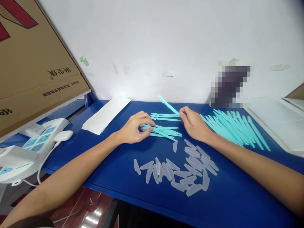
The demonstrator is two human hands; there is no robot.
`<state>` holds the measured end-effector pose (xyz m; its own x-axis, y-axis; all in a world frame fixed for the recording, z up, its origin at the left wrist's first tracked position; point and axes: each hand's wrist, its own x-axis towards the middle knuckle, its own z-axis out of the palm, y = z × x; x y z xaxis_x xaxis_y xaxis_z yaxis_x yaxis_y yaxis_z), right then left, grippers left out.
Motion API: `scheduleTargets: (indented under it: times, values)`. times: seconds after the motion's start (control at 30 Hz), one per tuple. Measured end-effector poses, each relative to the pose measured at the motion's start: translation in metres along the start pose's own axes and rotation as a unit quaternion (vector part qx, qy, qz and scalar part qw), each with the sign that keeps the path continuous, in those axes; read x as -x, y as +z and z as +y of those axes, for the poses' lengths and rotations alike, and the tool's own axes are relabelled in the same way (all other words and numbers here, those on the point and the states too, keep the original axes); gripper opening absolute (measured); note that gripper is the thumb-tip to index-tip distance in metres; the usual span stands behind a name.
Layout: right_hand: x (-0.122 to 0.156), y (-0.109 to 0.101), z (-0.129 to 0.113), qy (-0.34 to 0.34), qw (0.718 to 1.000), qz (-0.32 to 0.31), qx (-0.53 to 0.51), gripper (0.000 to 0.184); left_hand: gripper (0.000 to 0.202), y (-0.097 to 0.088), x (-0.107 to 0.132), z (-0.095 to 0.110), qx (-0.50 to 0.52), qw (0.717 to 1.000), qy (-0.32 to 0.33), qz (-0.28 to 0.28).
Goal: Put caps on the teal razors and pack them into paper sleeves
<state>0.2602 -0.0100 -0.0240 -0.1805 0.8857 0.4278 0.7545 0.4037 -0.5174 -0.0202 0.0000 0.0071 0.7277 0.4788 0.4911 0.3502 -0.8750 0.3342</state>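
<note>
My right hand (193,123) is closed on the end of a turquoise eyebrow razor (170,106), which slants up to the left with its blade end near the wall. Under it, a few turquoise razors (166,116) lie side by side on the blue table. My left hand (135,128) curls thumb and fingers around the left ends of another small bunch of eyebrow razors (166,130); these fan out to the right. Nearer to me lie many frosted clear blade caps (166,171), loosely scattered, with a single cap (175,146) close to the bunch.
A large pile of turquoise razors (235,128) spreads beyond my right forearm. White flat packets (106,115) lie at the back left. A power strip (35,145) with plugs and a cable sits left, below a cardboard box (40,63). A translucent tray (275,120) borders the right.
</note>
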Motion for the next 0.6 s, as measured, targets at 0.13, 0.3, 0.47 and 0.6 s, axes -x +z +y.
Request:
scheduleTargets:
  times: [0.13, 0.3, 0.47, 0.6]
  values:
    - [0.001, 0.000, -0.001, 0.015, 1.000, 0.012, -0.003, 0.020, 0.034, 0.012, -0.006, 0.030, -0.086, 0.984, 0.076, -0.134]
    - [0.001, -0.002, -0.003, 0.028, 0.999, 0.020, 0.022, 0.018, 0.034, 0.024, -0.009, 0.044, -0.102, 0.973, 0.111, -0.175]
    - [0.002, -0.001, -0.001, -0.004, 0.998, 0.054, -0.011, 0.015, 0.024, 0.018, -0.007, 0.040, -0.072, 0.971, 0.115, -0.195]
    - [0.003, 0.001, 0.002, -0.033, 0.995, 0.092, -0.010, 0.016, 0.020, 0.009, -0.006, 0.034, -0.053, 0.972, 0.099, -0.207]
